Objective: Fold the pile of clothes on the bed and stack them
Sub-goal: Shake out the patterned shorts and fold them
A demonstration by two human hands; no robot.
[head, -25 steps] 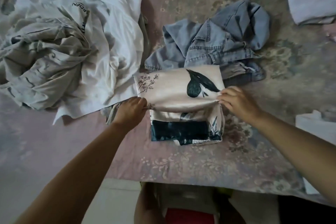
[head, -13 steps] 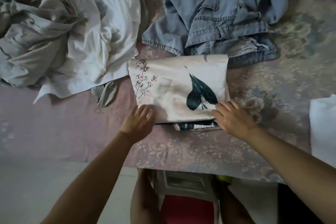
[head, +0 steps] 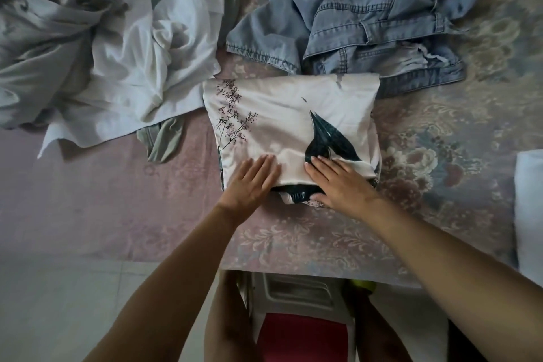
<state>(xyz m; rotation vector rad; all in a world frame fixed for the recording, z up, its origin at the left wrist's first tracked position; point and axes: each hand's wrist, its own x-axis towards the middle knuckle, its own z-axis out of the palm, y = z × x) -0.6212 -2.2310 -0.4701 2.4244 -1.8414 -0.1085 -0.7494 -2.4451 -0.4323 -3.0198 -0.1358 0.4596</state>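
Note:
A folded pale garment with a dark leaf print and a sprig print lies on the bed near its front edge. My left hand lies flat on its near left part, fingers straight. My right hand presses flat on its near right part, over the leaf print. A dark layer of the same garment shows under the near edge between my hands. Behind it lies a crumpled blue denim garment. A heap of white and grey clothes fills the left of the bed.
The bed cover is pink with a flower pattern. A folded white item lies at the right edge. A greenish cloth pokes out from under the white heap. Below the bed edge stands a plastic stool.
The top half of the garment has been folded down toward me over the dark layer. Both hands let go of the fold's edge and now lie flat on the garment.

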